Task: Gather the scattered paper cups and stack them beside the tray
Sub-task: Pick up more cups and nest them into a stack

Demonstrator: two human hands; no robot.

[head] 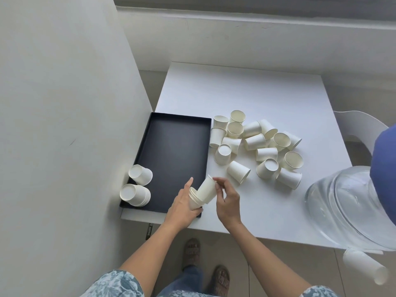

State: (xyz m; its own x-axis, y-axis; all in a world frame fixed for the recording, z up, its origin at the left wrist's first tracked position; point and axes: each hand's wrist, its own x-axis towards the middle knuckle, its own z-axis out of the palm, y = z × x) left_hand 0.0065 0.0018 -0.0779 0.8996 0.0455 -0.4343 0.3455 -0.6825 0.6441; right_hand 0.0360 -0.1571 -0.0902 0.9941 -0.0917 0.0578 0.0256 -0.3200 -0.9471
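I note my left hand hides part of its gripped cup stack; right hand pinches a cup over the tray's near corner.

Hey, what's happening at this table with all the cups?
A person is nesting paper cups. The left hand holds a short stack while the right hand fits another cup onto it, over the black tray. Two stacks lie in the tray's near left corner; many loose cups remain scattered on the white table.

Blue floral short sleeves, blue jeans, brown sandals.
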